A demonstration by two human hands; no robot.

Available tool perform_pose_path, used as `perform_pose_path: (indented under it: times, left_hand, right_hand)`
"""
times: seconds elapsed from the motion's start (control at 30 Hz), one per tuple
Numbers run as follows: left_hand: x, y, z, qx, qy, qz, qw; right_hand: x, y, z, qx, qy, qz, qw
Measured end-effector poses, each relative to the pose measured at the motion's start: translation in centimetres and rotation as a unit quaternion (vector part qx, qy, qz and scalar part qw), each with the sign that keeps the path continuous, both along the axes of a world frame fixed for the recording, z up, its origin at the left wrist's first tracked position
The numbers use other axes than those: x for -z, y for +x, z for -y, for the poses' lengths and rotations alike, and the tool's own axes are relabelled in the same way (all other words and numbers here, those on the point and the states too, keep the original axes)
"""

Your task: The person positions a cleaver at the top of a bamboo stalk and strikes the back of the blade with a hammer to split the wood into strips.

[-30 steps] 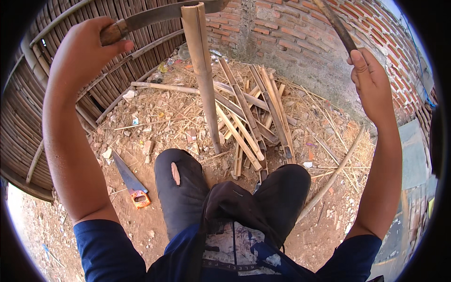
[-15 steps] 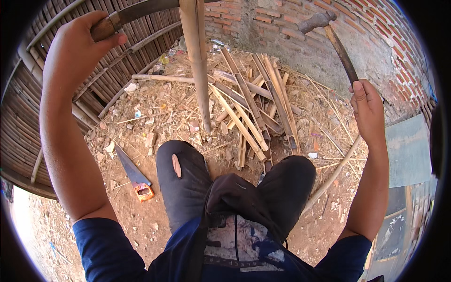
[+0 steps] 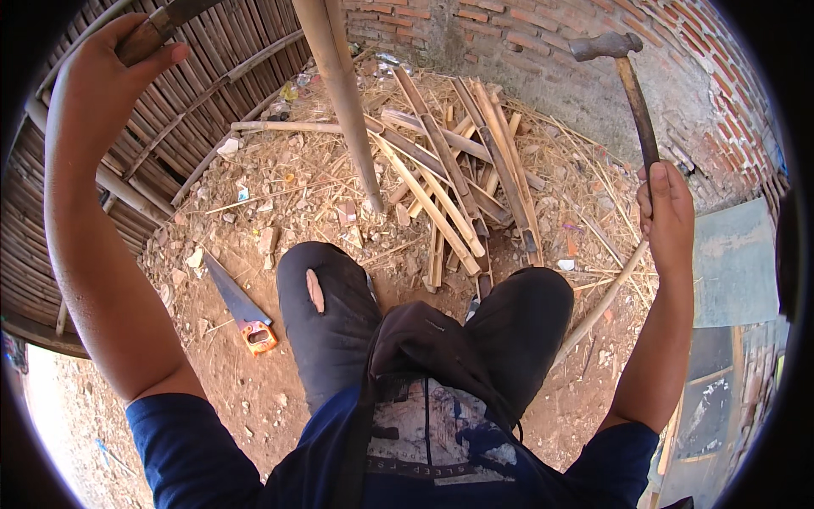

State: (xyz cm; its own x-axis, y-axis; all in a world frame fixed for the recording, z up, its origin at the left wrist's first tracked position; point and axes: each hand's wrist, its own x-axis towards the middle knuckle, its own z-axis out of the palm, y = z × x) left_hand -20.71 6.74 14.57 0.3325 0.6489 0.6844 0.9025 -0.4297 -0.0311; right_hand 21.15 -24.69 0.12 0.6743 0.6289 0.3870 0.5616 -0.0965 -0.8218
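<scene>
The tan, round bamboo pole (image 3: 346,97) is the reference landmark; it stands slightly tilted before the person, its upper end out of view. Whether its lower end touches the brown, rubble-strewn ground (image 3: 225,403) cannot be confirmed. Neither hand touches its visible length, so its near-upright attitude suggests a support beyond the upper edge. The hands are well apart, one on each side of the pole. Left of the pole, the left hand (image 3: 102,72) is clamped around the brown wooden handle of a dark metal knife (image 3: 159,28), thumb pointing toward the pole; this grip presumably keeps the fingers behind the blade. The blade runs out of view, so contact with the pole cannot be determined. The left forearm rises steeply. Right of the pole, the right hand (image 3: 668,208) is clamped on a wooden-handled hammer with a dark metal head (image 3: 632,93), well below the head, probably for leverage; the thumb lies along the handle, apparently to steady it. The right forearm is raised, hammer head uppermost. Tan, channel-shaped split bamboo pieces (image 3: 443,155) lie piled just right of the pole. A grey-bladed, orange-handled hand saw (image 3: 237,297) lies left of the pole, nearer the person, likely kept within reach.
</scene>
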Motion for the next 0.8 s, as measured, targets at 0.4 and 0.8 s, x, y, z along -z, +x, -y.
perform_pose_path:
  times: [0.4, 0.8]
  left_hand:
    - [3.6, -0.3, -0.6, 0.014, 0.085, 0.022, 0.996]
    - [3.8, 5.7, 6.6, 0.101, 0.012, -0.034, 0.994]
  right_hand:
    - [3.1, -2.3, 1.2, -0.012, 0.021, -0.074, 0.997]
    - [1.7, -6.6, 0.7, -0.063, 0.167, -0.076, 0.981]
